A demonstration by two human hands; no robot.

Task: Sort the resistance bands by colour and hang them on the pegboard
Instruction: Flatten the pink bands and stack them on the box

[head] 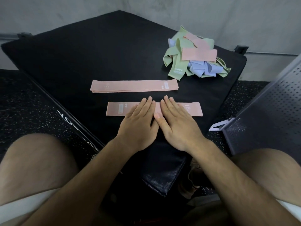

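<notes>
Two pink resistance bands lie flat on the black padded platform [101, 51]. The far pink band [134, 86] lies alone, a stack of folded layers. On the near pink band [116, 108] both my hands rest flat, side by side, fingers straight: my left hand [138, 121] left of its middle, my right hand [175, 123] right of it. A tangled pile of green, pink and light blue bands [195, 54] sits at the platform's far right. The grey pegboard [270, 111] leans at the right edge of the view.
My bare knees frame the bottom of the view. A speckled black floor [24, 98] lies to the left with a black bar with white lettering [70, 118] across it. A grey wall [65, 12] runs behind the platform.
</notes>
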